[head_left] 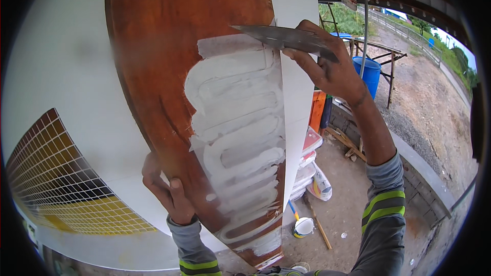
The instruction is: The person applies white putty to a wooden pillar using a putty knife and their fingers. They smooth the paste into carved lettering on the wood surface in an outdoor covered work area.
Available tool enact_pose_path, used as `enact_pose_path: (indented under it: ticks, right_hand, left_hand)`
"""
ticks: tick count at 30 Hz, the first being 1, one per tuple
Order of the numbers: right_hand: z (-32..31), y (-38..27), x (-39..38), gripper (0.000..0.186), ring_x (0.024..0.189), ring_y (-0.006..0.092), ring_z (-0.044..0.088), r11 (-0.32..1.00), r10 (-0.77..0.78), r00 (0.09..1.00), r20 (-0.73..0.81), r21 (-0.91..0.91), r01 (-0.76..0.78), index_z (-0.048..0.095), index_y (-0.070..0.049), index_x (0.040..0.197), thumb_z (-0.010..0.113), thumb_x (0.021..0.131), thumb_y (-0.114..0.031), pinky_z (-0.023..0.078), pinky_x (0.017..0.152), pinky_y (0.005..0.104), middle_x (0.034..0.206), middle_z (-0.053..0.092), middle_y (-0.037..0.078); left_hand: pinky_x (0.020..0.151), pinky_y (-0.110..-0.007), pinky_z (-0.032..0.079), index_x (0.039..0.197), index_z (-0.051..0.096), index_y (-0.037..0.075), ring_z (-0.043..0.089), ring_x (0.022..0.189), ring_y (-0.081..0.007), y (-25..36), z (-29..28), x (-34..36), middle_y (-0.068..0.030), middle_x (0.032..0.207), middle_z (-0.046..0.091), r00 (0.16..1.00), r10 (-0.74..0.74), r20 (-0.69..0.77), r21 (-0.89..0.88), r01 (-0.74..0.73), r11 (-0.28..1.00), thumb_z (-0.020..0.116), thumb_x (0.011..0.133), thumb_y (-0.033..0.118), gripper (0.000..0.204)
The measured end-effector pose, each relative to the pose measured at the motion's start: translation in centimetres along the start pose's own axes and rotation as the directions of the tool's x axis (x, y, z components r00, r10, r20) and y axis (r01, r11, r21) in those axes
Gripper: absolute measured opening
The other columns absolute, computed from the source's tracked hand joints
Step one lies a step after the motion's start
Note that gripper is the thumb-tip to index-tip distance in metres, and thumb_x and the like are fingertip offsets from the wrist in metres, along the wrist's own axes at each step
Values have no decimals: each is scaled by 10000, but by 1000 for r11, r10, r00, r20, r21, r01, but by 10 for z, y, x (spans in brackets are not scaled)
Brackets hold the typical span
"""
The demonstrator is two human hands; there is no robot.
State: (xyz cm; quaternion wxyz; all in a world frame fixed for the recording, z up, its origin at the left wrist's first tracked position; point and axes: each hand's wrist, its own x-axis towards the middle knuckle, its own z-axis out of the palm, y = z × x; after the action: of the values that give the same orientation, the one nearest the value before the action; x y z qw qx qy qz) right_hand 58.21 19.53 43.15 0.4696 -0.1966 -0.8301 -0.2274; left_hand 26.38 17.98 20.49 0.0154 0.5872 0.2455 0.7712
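A long reddish-brown wooden board (153, 61) stands in front of me against a white wall. Uneven white filler (232, 107) coats its right side, with looping ridges running down toward the lower end. In my right hand (335, 66) is a wide metal putty knife (276, 37), its blade held across the board at the filler's upper edge. Whether the blade touches the surface, I cannot tell. Lower down, my left hand (174, 197) grips the board's left edge, the thumb toward me and the fingers partly hidden.
Left of the board, a tiled panel (76, 174) in yellow and dark brown sits in the wall. Stacked bags (304, 176), a white bucket (303, 227) and a wooden stick (318, 222) are on the ground at right. Beyond are a blue barrel (367, 74) and a low block wall (422, 174).
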Motion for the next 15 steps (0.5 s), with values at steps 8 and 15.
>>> enact_pose_path:
  ticks: [8, 15]
  right_hand:
    - [-4, 4, 4, 106, 786, 279, 554, 996, -73, 996, 43, -38, 75, 667, 28, 947, 648, 875, -48, 461, 676, 387, 828, 602, 123]
    - [-1, 7, 4, 106, 804, 286, 551, 989, -134, 990, 36, -61, 136, 671, 25, 955, 643, 870, -30, 474, 712, 386, 826, 601, 130]
  left_hand:
    - [1104, -467, 325, 1392, 298, 31, 361, 1327, -321, -5, 0, 1, -196, 1434, 331, 1000, 27, -3, 7, -27, 1000, 558, 948, 374, 619]
    - [1102, -464, 319, 1384, 299, 25, 356, 1324, -315, 4, 6, 2, -204, 1426, 336, 1000, 8, -22, -19, -8, 1000, 532, 953, 395, 615]
